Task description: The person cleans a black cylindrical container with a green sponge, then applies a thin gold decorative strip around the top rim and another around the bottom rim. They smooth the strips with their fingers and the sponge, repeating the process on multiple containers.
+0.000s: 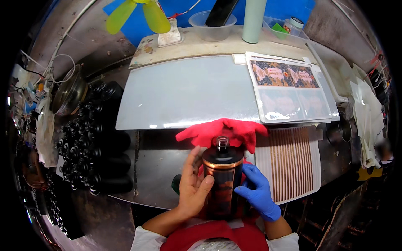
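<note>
A glossy black bottle (220, 188) stands upright in front of me. It has a copper band round its shoulder, a clear glass-like stub on top and a dark printed front. My left hand (193, 186), bare, cups its left side, thumb on the front and fingers fairly straight. On the right side, my right hand (258, 190) in a blue glove grips it with bent fingers and thumb. The bottle's base is hard to see against my dark lap. Just behind the bottle, a red cloth (234, 129) lies bunched at the board's front edge.
A pale board (188, 92) covers the bench, with printed decal sheets (289, 83) on its right. A sheet of copper stripes (291, 163) lies below them. Several black bottles (109, 163) are stacked at left. Farther back are a yellow-green fan (157, 19), a plastic bowl (213, 31) and a pale green tumbler (253, 25).
</note>
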The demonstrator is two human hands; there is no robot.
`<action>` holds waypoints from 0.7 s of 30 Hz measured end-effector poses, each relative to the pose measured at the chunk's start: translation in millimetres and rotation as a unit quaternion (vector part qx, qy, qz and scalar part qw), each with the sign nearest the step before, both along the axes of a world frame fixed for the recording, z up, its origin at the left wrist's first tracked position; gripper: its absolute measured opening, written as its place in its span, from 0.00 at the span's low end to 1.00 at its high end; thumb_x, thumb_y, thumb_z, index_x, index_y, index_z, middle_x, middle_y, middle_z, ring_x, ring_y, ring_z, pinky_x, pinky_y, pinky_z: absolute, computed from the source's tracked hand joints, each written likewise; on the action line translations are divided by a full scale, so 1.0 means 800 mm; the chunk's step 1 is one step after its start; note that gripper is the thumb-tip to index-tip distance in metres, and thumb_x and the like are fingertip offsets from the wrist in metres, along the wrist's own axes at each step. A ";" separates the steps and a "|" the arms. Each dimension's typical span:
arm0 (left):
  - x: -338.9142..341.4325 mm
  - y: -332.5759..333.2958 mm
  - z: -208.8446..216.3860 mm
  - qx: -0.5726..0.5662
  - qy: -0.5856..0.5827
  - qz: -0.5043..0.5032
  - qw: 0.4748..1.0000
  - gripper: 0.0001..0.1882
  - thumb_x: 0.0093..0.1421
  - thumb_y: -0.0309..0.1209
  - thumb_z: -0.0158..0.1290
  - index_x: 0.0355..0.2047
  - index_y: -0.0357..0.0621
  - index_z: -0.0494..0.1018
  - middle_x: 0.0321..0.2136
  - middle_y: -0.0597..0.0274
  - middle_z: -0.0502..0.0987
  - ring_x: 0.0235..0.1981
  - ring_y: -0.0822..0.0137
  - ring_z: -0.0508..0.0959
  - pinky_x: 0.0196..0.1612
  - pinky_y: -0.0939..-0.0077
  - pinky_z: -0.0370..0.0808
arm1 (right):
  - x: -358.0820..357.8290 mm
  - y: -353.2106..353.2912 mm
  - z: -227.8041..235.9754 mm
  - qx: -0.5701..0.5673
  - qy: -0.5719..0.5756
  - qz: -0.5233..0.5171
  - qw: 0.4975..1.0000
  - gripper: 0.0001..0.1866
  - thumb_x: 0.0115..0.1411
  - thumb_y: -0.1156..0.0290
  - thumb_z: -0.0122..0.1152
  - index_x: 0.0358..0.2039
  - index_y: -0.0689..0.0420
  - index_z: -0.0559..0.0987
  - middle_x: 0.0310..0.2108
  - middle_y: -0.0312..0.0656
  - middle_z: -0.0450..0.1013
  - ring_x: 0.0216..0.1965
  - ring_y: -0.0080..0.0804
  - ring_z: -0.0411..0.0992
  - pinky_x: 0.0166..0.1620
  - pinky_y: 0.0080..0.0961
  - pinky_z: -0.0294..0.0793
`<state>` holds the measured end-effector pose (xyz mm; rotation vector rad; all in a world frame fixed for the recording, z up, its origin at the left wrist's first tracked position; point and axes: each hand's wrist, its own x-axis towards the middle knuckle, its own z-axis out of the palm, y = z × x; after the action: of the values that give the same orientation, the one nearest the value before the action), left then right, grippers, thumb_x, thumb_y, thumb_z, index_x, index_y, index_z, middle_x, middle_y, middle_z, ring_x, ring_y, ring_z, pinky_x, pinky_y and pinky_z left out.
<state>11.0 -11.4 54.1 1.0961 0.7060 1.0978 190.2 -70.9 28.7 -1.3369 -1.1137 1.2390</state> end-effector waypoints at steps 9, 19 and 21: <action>-0.031 -0.027 0.033 0.013 -0.034 -0.069 0.997 0.43 0.60 0.54 0.45 0.62 0.33 0.45 0.58 0.52 0.59 0.57 0.65 0.63 0.59 0.73 0.57 | -0.016 -0.039 0.019 0.062 0.021 0.025 0.998 0.40 0.39 0.77 0.73 0.55 0.55 0.69 0.47 0.35 0.63 0.23 0.12 0.62 0.28 0.10 0.64; -0.033 -0.053 0.038 0.005 -0.047 -0.133 0.990 0.43 0.49 0.25 0.62 0.62 0.34 0.50 0.59 0.57 0.59 0.58 0.69 0.61 0.60 0.73 0.56 | -0.001 -0.062 0.036 0.088 -0.011 0.041 0.995 0.41 0.37 0.75 0.75 0.55 0.57 0.68 0.50 0.38 0.61 0.24 0.13 0.65 0.29 0.11 0.67; -0.035 -0.056 0.037 0.026 -0.046 -0.138 0.989 0.44 0.48 0.24 0.63 0.61 0.34 0.51 0.59 0.57 0.59 0.58 0.69 0.61 0.60 0.73 0.55 | -0.003 -0.064 0.044 0.058 -0.015 0.038 0.997 0.42 0.36 0.69 0.76 0.54 0.61 0.69 0.51 0.35 0.59 0.34 0.15 0.65 0.32 0.10 0.67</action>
<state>-16.8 -55.9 83.3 1.1424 0.4398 0.9268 187.9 -121.8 64.1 -1.2378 -1.2487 1.1938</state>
